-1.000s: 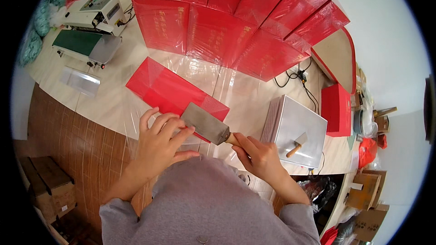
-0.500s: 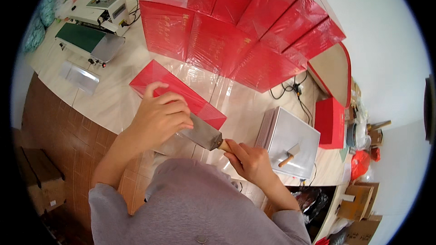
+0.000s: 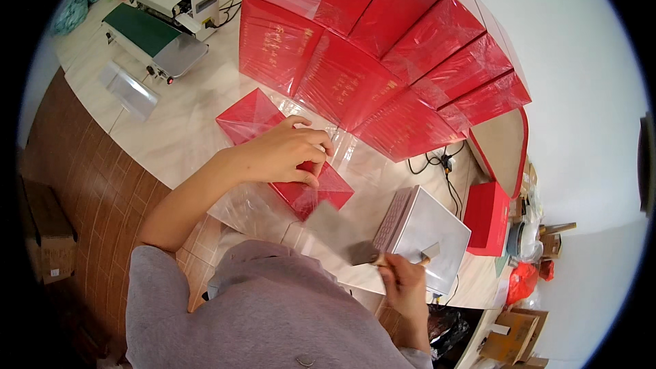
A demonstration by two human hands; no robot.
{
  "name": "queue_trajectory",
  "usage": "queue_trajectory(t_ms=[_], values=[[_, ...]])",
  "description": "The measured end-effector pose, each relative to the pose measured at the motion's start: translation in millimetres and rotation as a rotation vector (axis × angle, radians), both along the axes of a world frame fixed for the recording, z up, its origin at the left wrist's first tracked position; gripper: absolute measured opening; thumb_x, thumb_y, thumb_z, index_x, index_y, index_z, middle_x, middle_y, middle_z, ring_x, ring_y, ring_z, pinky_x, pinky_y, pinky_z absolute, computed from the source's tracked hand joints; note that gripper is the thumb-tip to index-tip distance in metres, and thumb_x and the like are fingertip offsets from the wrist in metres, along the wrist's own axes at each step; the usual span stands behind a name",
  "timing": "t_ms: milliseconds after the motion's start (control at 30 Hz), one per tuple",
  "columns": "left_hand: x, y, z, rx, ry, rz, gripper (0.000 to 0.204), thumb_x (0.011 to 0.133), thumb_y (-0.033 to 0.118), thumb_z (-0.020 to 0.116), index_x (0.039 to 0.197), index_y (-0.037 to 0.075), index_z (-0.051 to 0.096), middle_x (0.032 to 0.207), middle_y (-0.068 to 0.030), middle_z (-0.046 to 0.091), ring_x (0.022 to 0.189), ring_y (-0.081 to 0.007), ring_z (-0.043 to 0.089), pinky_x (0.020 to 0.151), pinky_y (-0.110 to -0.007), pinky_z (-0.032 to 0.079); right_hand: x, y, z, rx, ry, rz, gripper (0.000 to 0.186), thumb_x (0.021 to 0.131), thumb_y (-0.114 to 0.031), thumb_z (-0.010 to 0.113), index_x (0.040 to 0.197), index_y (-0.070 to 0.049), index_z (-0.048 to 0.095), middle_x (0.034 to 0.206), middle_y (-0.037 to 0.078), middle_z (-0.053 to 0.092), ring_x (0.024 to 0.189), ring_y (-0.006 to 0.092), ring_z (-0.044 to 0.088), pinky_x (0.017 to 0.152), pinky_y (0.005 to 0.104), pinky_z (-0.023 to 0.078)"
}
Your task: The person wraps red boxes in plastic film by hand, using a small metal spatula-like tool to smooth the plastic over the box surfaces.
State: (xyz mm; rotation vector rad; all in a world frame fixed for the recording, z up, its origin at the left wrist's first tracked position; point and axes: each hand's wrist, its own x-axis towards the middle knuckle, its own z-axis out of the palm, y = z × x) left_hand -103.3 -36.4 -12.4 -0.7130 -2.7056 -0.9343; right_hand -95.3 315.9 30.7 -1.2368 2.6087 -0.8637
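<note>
While the left hand [image 3: 290, 154] has been shifted rightward across the red box [image 3: 297, 195], the blade of the flat scraper [image 3: 338, 234] has been drawn back from along its near side. The box is laid on the table [image 3: 171, 157], and loose clear film [image 3: 242, 208] is spread at its near side. The box's middle is now covered by the left hand's bent fingers; whether it is grasped or merely pressed cannot be told. The scraper's wooden handle is clenched in the right hand [image 3: 404, 285]; its blade is blurred, its tip near the box's right end. The near face thus appears to have been freed from the blade, with any steadying left to one hand. A silver-topped block [image 3: 447, 232] is seen beyond the right hand, and film-wrapped red boxes [image 3: 352, 85] are stacked behind.
</note>
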Motion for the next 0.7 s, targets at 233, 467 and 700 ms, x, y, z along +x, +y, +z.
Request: queue_trajectory(t_ms=[233,467,700], values=[[0,-2,5,0.060,-0.212,-0.011,0.030,0.080,0.037,0.073,0.072,0.010,0.060,0.109,-0.0016,0.067,0.106,-0.0154,0.058,0.108,-0.043,0.029,5,-64,-8,0.020,0.064,0.214,0.021,0.085,-0.012,0.071,0.102,-0.001,0.064,0.071,0.009,0.061,0.054,0.0268,0.060,0.047,0.0360,0.045],[4,-3,4,0.063,-0.185,0.117,0.021,0.086,0.029,0.068,0.084,0.009,0.061,0.087,-0.0026,0.066,0.088,-0.0208,0.063,0.106,-0.045,0.033,-1,-75,-9,0.003,0.055,0.145,0.020,0.085,-0.011,0.070,0.101,0.000,0.064,0.071,0.010,0.061,0.053,0.0269,0.060,0.046,0.0365,0.046],[19,-30,-6,0.094,0.039,0.476,0.021,0.097,0.025,0.054,0.095,0.008,0.066,0.095,-0.0062,0.070,0.092,-0.0245,0.064,0.103,-0.042,0.036,1,-70,-13,-0.011,0.094,0.016,0.019,0.087,-0.013,0.069,0.100,-0.002,0.063,0.071,0.010,0.063,0.054,0.0270,0.061,0.047,0.0368,0.047]])
